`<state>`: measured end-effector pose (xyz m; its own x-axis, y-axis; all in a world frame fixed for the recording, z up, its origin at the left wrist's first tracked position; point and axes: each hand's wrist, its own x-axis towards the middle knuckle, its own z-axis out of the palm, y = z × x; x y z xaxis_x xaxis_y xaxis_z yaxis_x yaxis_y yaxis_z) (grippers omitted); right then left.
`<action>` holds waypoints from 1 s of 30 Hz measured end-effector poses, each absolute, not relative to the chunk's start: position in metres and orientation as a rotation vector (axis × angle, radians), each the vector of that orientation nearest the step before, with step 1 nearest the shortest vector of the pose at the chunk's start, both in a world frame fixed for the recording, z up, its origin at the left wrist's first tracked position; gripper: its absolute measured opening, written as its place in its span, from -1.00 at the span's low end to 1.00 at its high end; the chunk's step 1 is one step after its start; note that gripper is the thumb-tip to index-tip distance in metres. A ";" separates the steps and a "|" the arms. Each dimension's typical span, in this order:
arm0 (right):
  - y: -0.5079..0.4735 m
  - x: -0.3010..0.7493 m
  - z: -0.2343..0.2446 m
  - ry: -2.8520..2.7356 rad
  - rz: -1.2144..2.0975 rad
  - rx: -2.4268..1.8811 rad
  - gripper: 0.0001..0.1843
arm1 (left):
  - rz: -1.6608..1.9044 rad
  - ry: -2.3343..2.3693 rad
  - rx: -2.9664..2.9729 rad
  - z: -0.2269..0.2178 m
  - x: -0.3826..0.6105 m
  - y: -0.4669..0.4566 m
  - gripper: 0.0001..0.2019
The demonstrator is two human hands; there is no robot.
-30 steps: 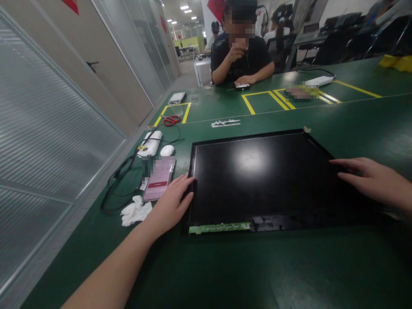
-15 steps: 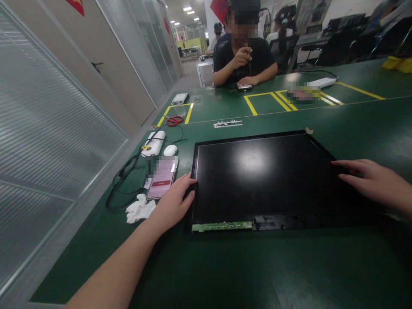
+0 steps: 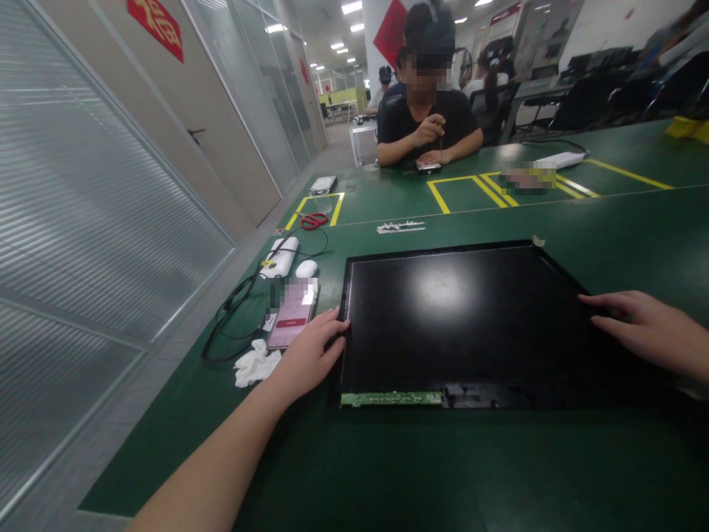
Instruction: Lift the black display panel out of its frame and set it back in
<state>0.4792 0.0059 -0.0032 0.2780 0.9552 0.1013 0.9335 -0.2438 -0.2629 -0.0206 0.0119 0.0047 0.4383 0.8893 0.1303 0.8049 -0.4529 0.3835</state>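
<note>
Black and glossy, the screen panel [image 3: 470,318] lies flat on the green table [image 3: 421,473] in the head view, straight before you and between your two hands. Its long axis runs across you, from your left hand [image 3: 313,353] to your right hand [image 3: 636,321]. Your left hand meets the panel's left rim, fingertips over the edge, thumb standing apart from the fingers. Your right hand is at the right rim, with a narrow gap between thumb and forefinger; the contact there looks light, though the dark rim makes it hard to tell. Neither of your hands is closed round anything.

Set along the panel's near edge, toward its left corner, is a green circuit board [image 3: 391,398]; your left hand is the nearer one to it.

Left of the panel you have a phone [image 3: 293,310], a crumpled tissue [image 3: 258,363] and a white case [image 3: 280,258] with a black cable [image 3: 230,310] beside it. You cannot tell what the case holds. Beyond the panel's far left corner are red-handled scissors [image 3: 314,221], and well beyond its far edge a person [image 3: 402,125] sits facing you.
</note>
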 end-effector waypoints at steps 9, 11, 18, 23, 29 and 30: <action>0.007 0.485 -0.009 -1.627 0.217 -2.224 -0.49 | 0.484 1.466 2.475 0.001 -0.020 0.012 -0.69; 0.007 0.486 -0.011 -1.600 0.227 -2.201 -0.51 | 0.475 1.483 2.477 -0.001 -0.019 0.013 -0.67; 0.012 0.484 -0.015 -1.538 0.213 -2.160 -0.57 | 0.479 1.481 2.453 -0.002 -0.017 0.012 -0.66; 0.013 0.486 -0.018 -1.527 0.232 -2.122 -0.57 | 0.510 1.493 2.431 -0.004 -0.018 0.013 -0.66; 0.013 0.487 -0.020 -1.524 0.219 -2.088 -0.60 | 0.475 1.496 2.438 -0.004 -0.020 0.015 -0.62; 0.013 0.486 -0.019 -1.520 0.219 -2.085 -0.60 | 0.477 1.497 2.436 -0.004 -0.020 0.015 -0.62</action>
